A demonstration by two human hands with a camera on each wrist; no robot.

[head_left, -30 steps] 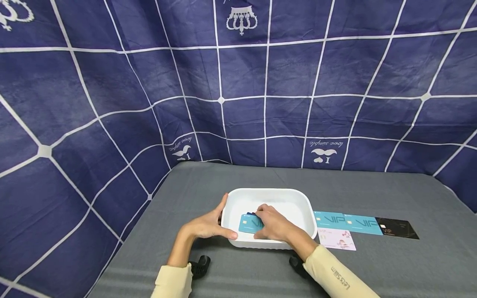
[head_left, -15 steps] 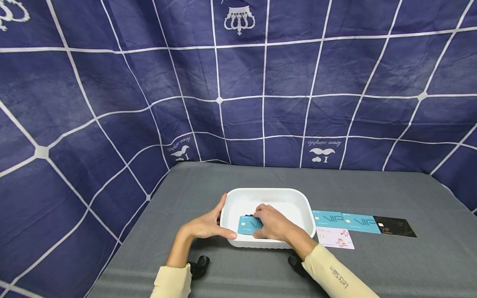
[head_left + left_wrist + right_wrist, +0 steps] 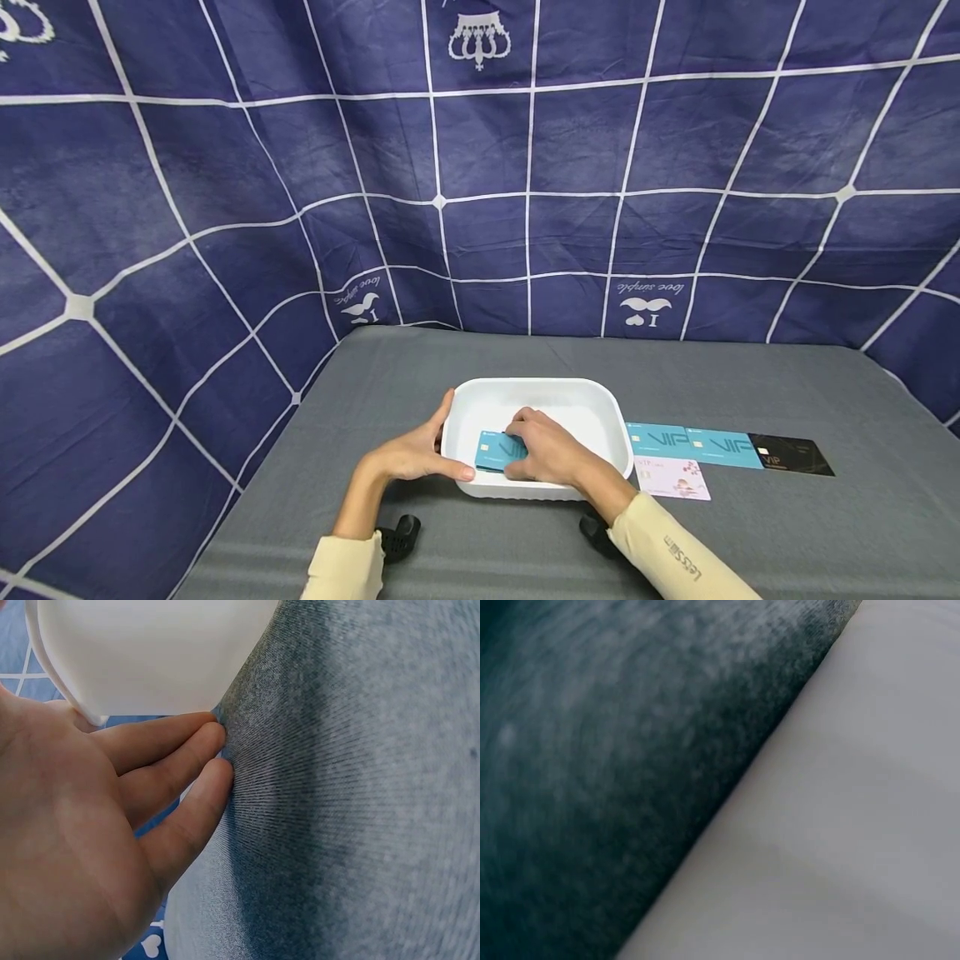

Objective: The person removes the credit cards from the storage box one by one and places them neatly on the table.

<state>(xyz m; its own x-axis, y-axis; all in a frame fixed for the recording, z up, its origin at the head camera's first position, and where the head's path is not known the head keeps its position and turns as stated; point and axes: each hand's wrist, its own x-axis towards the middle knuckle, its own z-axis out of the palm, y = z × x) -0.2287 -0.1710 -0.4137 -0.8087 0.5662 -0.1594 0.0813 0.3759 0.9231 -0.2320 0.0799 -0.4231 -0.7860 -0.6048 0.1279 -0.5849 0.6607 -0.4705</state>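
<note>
A white plastic tray (image 3: 551,493) stands on the grey cloth in the head view. My left hand (image 3: 408,454) spans its left near corner, thumb on the near rim and index finger along the left side. In the left wrist view, the other fingers (image 3: 191,814) lie fairly straight below the tray wall (image 3: 150,660). Inside the tray, my right hand (image 3: 551,450) holds a light-blue VIP card (image 3: 495,451) between thumb and fingers. A dark edge shows beneath this card; whether more cards lie under it is hidden. Only tray wall (image 3: 840,810) and cloth appear in the right wrist view.
Right of the tray lie two light-blue VIP cards (image 3: 656,438), (image 3: 723,448) in a row with a black VIP card (image 3: 795,455). A pink card (image 3: 672,479) lies in front of them. A blue checked curtain (image 3: 577,150) hangs behind the grey cloth (image 3: 735,533).
The held blue card has shifted slightly, and the dark blue piece at its far edge no longer shows. Both hands stay at the tray. The whole view drifts slightly left.
</note>
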